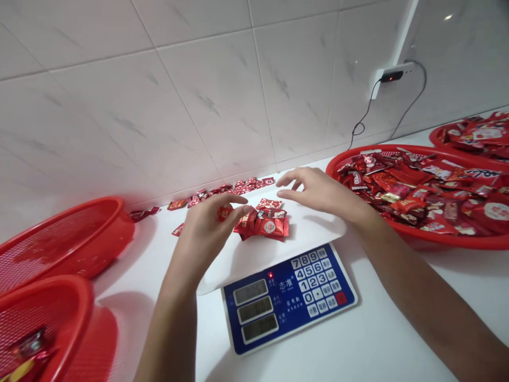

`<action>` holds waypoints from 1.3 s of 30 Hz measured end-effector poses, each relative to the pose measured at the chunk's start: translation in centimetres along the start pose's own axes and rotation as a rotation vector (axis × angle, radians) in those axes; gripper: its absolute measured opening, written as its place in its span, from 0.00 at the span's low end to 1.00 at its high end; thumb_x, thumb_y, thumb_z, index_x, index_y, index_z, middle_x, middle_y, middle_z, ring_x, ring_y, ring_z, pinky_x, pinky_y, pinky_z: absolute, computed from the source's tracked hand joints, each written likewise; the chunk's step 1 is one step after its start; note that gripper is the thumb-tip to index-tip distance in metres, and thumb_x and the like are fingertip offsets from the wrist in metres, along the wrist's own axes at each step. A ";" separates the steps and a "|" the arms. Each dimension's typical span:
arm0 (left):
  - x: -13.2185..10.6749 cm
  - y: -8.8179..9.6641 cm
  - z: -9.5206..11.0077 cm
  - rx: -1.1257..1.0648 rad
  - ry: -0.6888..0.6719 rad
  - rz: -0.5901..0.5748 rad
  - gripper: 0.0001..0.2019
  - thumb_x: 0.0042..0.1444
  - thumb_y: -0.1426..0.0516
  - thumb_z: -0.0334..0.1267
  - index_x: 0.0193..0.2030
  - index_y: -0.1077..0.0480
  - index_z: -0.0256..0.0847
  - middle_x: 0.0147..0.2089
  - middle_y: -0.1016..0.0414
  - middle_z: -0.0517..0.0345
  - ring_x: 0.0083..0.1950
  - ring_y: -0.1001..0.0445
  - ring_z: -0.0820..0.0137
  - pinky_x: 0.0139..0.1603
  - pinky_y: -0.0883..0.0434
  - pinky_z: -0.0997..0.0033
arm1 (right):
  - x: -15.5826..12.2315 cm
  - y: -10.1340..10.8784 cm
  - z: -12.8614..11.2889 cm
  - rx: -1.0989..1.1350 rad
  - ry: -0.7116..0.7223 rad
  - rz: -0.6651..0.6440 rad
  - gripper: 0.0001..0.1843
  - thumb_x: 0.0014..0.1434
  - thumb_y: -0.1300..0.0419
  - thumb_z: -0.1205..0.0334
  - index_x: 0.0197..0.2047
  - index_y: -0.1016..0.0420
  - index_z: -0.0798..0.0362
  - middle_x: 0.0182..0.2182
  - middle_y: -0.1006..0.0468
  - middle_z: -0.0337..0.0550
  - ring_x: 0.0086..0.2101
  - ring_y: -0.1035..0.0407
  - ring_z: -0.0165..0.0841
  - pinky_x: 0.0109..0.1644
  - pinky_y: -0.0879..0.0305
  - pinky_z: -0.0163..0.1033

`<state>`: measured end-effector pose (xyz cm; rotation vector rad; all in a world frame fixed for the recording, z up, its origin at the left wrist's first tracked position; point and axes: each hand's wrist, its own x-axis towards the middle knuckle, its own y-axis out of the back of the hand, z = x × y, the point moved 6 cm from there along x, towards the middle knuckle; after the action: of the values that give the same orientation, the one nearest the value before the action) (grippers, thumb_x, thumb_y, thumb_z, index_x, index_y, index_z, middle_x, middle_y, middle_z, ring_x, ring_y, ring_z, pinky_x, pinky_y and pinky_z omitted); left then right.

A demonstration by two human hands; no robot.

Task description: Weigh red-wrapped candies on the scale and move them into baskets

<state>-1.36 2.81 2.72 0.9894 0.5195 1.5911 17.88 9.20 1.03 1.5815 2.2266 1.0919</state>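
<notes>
A small pile of red wrapped snack packets lies on the white tray of a weighing scale. My left hand is at the left of the pile, thumb and fingers apart. A red packet shows in the gap by its thumb, and I cannot tell whether the hand touches it. Past the pile's upper right, my right hand hovers over the tray's far edge, fingers curved and apart with nothing in them. The scale's blue panel has number keys and several grey displays.
More small red packets lie in a row behind the tray along the tiled wall. At the right stands a red basket heaped with packets, with another basket behind it. Two red baskets stand at the left.
</notes>
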 end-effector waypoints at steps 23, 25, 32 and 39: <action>-1.1 0.7 1.9 -0.057 -0.127 0.055 0.13 0.65 0.45 0.46 0.50 0.25 0.45 0.37 0.22 0.59 0.36 0.28 0.68 0.36 0.35 0.68 | -0.7 -0.8 -2.4 0.146 0.105 -0.031 0.10 0.62 0.37 0.60 0.44 0.18 0.53 0.41 0.17 0.44 0.37 0.26 0.32 0.39 0.31 0.36; -1.2 0.6 2.0 -0.056 -0.130 0.058 0.14 0.66 0.46 0.46 0.51 0.26 0.45 0.34 0.24 0.59 0.34 0.29 0.68 0.34 0.35 0.68 | -0.7 -0.9 -2.4 0.145 0.126 -0.026 0.10 0.62 0.37 0.60 0.44 0.18 0.53 0.40 0.17 0.43 0.37 0.25 0.31 0.39 0.31 0.35; -0.8 0.0 1.4 -0.076 -0.138 0.025 0.14 0.66 0.48 0.40 0.55 0.30 0.44 0.39 0.21 0.57 0.41 0.24 0.66 0.39 0.32 0.67 | -0.6 -1.2 -2.1 0.137 0.141 -0.030 0.10 0.61 0.37 0.59 0.44 0.19 0.52 0.39 0.17 0.43 0.38 0.24 0.31 0.38 0.31 0.35; -0.6 -0.3 1.2 -0.158 -0.124 0.154 0.03 0.57 0.40 0.34 0.35 0.25 0.45 0.34 0.18 0.61 0.35 0.23 0.68 0.36 0.30 0.67 | -0.4 -1.1 -1.7 0.127 0.090 -0.037 0.09 0.61 0.37 0.60 0.44 0.19 0.53 0.40 0.17 0.42 0.37 0.26 0.30 0.39 0.32 0.34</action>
<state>-0.22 2.10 2.92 1.0196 0.2327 1.6671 16.31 7.94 1.44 1.5604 2.4183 1.0513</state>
